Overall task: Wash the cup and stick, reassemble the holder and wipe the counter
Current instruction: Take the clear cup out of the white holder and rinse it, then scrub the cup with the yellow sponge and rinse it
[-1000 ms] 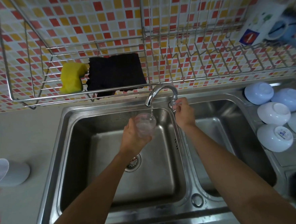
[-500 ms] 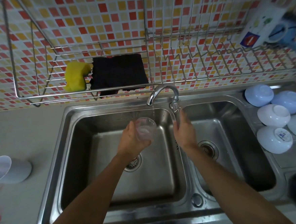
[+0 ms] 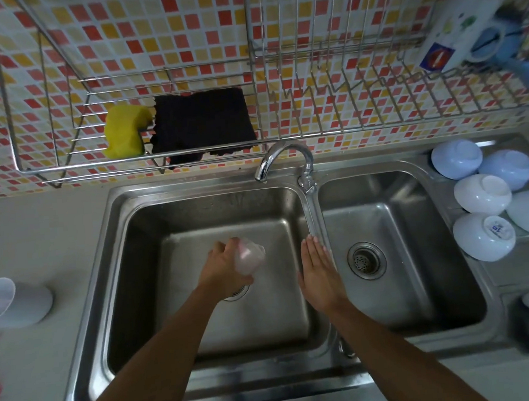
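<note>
My left hand (image 3: 222, 270) grips a small clear plastic cup (image 3: 250, 257) low over the left basin (image 3: 155, 270), tipped so its mouth points right and down. My right hand (image 3: 320, 273) is flat with straight fingers beside the divider between the two basins, holding nothing. The tap (image 3: 280, 160) arches above the left basin and I see no water running from it. A pale grey holder (image 3: 15, 302) lies on its side on the counter at far left. No stick is visible.
A wire rack on the tiled wall holds a yellow sponge (image 3: 125, 135) and a dark cloth (image 3: 203, 123). Several upturned white and blue bowls (image 3: 482, 194) sit on the drainboard at right. The right basin (image 3: 419, 283) has a drain strainer (image 3: 366, 260). Reddish marks stain the counter at lower left.
My right hand left the tap handle and dropped flat beside the divider. My left hand lowered the cup into the basin and tipped it over. The water stream is gone.
</note>
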Tool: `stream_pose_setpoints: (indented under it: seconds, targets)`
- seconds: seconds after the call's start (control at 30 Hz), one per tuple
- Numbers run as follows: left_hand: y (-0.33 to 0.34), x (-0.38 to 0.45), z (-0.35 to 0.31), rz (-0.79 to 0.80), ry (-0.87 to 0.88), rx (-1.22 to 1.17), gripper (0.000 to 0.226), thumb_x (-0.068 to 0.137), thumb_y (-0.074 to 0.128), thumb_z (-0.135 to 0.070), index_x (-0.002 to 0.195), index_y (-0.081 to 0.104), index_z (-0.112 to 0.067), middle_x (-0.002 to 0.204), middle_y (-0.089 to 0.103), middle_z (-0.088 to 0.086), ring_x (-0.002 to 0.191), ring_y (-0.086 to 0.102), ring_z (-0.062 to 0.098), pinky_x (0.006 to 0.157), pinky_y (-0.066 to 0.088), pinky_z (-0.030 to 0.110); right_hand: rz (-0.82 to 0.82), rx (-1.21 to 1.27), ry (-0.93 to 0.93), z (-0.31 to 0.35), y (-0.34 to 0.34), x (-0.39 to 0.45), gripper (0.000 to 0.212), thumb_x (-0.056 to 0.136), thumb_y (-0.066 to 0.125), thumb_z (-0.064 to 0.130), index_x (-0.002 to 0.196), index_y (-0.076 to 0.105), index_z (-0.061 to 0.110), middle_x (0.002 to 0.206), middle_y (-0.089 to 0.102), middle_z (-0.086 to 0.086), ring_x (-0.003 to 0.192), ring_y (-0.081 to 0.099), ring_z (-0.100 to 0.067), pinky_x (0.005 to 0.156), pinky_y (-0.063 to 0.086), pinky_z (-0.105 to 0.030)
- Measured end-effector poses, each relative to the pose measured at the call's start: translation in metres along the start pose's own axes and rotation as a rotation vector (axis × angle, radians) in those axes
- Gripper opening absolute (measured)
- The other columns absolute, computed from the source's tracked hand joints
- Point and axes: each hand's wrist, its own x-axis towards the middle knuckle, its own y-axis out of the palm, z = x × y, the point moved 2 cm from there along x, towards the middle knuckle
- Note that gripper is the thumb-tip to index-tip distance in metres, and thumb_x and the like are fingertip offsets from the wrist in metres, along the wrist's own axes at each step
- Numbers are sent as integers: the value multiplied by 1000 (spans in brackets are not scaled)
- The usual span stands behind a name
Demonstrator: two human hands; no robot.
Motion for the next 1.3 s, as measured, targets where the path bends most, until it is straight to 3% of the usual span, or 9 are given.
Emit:
stream_pose_setpoints:
  seconds: [0.17, 0.43, 0.63, 0.83, 0.97, 1.03, 1.1, 1.2, 1.3]
  targets:
    - [6, -7, 10, 21, -24, 132, 87, 65, 81, -43, 138, 38, -25, 123, 45, 9, 113, 47, 28, 93, 46, 39, 5, -54, 33, 1, 6, 0, 61, 91, 24, 24, 144, 32, -5, 151, 31, -23, 142, 28, -35, 114, 16, -46]
    - [7, -7, 24, 50, -41, 376, 85, 70, 77, -47, 141, 35, -29, 126, 41, 8, 117, 42, 25, 100, 38, 37, 7, -126, 24, 1, 10, -2, 65, 92, 17, 29, 145, 25, -6, 153, 24, -26, 143, 23, -37, 116, 16, -46]
    - [5, -10, 24, 50, 7, 633, 88, 69, 76, -50, 141, 31, -31, 130, 39, 8, 120, 42, 25, 101, 37, 38, 36, -123, 15, 1, 9, -1, 69, 94, 38, 30, 148, 13, -5, 156, 12, -25, 146, 13, -36, 118, 10, -45]
    - [1, -14, 21, 56, 46, 941, 90, 69, 78, -50, 143, 30, -30, 140, 34, 9, 126, 38, 26, 99, 37, 38, 75, -154, 14, 3, 4, -3, 71, 93, 48, 27, 147, 16, -7, 155, 15, -27, 145, 13, -38, 118, 9, -46]
    - [-3, -20, 20, 20, 66, 962, 85, 73, 77, -47, 143, 31, -30, 140, 34, 8, 126, 37, 25, 100, 35, 37, 75, -159, 17, 4, 6, -2, 63, 94, 33, 26, 145, 21, -8, 153, 20, -28, 144, 20, -39, 117, 14, -47]
    - [-6, -25, 22, 5, 54, 933, 84, 73, 76, -47, 142, 31, -31, 139, 34, 8, 125, 38, 25, 100, 35, 37, 89, -143, 20, 5, 4, -1, 64, 94, 39, 26, 145, 21, -8, 153, 19, -28, 144, 20, -39, 117, 13, -46]
    - [-10, -32, 27, -24, 30, 880, 84, 72, 75, -47, 142, 31, -32, 137, 36, 7, 123, 39, 25, 99, 35, 37, 101, -122, 25, 7, -1, -1, 70, 94, 46, 27, 146, 14, -8, 155, 12, -28, 146, 13, -38, 117, 5, -43]
    - [-18, -46, 38, -90, 8, 793, 84, 71, 75, -49, 141, 31, -31, 134, 39, 6, 120, 42, 24, 97, 36, 38, 121, -123, 22, 10, -7, -2, 70, 101, 32, 31, 148, -6, -5, 157, -11, -24, 147, -8, -34, 114, -12, -38]
    - [-29, -62, 50, -158, 8, 762, 83, 73, 73, -40, 142, 29, -31, 133, 40, 6, 119, 43, 25, 98, 36, 40, 157, -124, 30, 15, -15, -8, 71, 103, 28, 34, 148, -11, -4, 157, -14, -23, 147, -13, -31, 114, -12, -36]
